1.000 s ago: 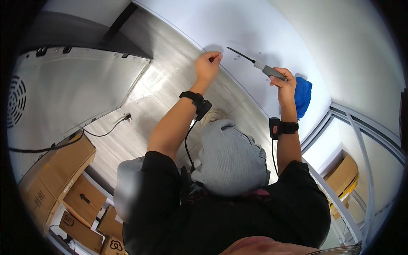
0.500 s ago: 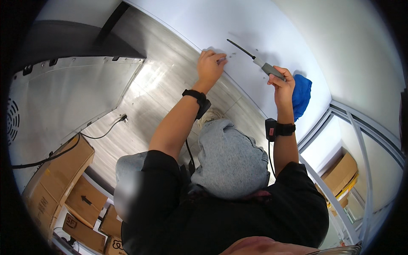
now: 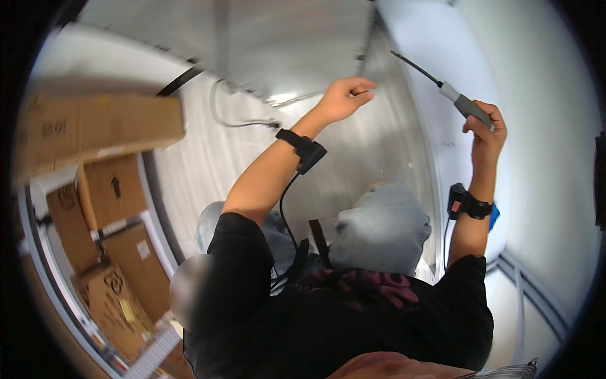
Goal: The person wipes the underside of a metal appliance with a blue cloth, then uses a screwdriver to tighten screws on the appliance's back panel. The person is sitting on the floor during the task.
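Note:
My right hand (image 3: 488, 129) is wrapped round the grey handle of a screwdriver (image 3: 466, 106). Its dark shaft points up and to the left, the tip in the air by the white surface (image 3: 420, 60). My left hand (image 3: 347, 99) hangs over the pale floor, away from that surface. Its thumb and fingers are drawn together, and whatever may be between them is too small to make out. A bit of blue cloth (image 3: 495, 216) shows beside my right wrist, mostly hidden by it.
A metal cabinet panel (image 3: 284, 44) stands ahead. A cable with a plug (image 3: 271, 124) lies on the floor (image 3: 189, 183). Cardboard boxes (image 3: 107, 126) are stacked at left, some inside a metal frame (image 3: 161, 221). Another metal frame (image 3: 536, 290) stands at lower right.
My view has turned left, bringing more boxes and the metal cabinet in. My left hand has left the white surface's edge and is over the floor. The screwdriver stays in my right hand.

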Available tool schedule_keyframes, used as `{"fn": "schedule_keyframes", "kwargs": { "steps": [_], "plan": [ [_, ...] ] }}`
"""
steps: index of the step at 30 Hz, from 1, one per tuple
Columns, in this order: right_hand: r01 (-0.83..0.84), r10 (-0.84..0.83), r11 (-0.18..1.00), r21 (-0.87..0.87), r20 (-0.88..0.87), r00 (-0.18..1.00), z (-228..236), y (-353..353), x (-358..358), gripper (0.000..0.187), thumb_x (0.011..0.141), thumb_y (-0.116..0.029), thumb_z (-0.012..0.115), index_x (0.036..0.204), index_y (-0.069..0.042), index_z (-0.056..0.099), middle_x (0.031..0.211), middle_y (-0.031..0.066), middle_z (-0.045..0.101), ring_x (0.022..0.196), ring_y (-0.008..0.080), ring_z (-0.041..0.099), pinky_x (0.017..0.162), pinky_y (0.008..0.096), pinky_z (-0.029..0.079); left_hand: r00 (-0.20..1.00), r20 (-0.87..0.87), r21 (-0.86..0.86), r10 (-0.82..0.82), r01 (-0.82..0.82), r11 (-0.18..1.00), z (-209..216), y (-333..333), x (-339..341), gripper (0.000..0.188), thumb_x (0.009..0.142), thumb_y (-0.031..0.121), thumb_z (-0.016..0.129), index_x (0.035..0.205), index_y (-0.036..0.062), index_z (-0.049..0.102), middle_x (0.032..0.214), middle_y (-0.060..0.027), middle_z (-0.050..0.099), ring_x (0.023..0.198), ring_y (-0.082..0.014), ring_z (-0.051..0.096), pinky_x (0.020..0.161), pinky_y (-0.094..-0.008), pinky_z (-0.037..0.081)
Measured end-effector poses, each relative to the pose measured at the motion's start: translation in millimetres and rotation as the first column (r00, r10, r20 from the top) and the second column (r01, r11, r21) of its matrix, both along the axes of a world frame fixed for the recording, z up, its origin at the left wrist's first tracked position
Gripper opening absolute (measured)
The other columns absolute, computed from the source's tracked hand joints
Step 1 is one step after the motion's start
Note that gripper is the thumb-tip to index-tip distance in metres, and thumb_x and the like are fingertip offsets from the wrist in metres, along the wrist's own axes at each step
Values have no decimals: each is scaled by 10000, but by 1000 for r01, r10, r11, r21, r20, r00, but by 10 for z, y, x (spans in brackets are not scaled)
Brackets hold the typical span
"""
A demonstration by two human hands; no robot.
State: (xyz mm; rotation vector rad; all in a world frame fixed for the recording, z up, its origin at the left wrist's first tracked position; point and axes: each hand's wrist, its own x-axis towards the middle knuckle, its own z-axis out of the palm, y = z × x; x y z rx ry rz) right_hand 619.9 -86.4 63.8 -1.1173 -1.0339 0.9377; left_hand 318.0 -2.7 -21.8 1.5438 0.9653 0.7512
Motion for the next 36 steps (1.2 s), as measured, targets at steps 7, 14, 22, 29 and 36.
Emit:
{"fn": "schedule_keyframes", "kwargs": {
  "steps": [7,14,22,29,36],
  "plan": [
    [-239,238,967,87,19,971,828,-439,-169,215,733,1,683,944,-3,643,802,60,636,633,109,560,569,256,478,941,335,-108,51,-15,994,1366,-944,58,491,1001,337,404,1333,-25,415,1046,-147,655,845,-142,604,705,-279,495],
    [-204,205,979,-9,27,978,1264,-795,-1164,199,750,25,690,931,-6,612,787,81,642,587,115,571,527,246,479,825,533,-241,189,-66,968,1855,-970,-562,469,1026,356,295,1238,-22,474,943,-152,646,771,-168,619,644,-283,514],
    [-216,259,935,-282,123,958,1307,-997,-2102,402,803,-53,670,1152,-53,470,950,73,579,616,89,541,506,223,447,762,555,-404,333,-103,909,1778,-628,-937,319,1011,262,407,1164,5,518,827,-89,634,675,-121,605,604,-254,526],
    [-312,328,899,-308,0,945,1375,-1076,-2479,424,846,-79,599,1231,-68,422,969,69,573,646,86,521,535,228,432,791,556,-315,254,-82,946,1959,-551,-1094,280,996,227,452,1179,28,525,808,-71,637,659,-93,589,598,-231,514],
    [-254,259,949,-186,1,966,1460,-974,-2603,409,844,-52,624,1219,-54,460,965,55,571,673,78,529,534,219,428,835,489,-258,253,-138,956,2242,-436,-1146,280,983,214,480,1194,41,543,823,-46,648,668,-76,563,596,-220,478]
  ]
}}
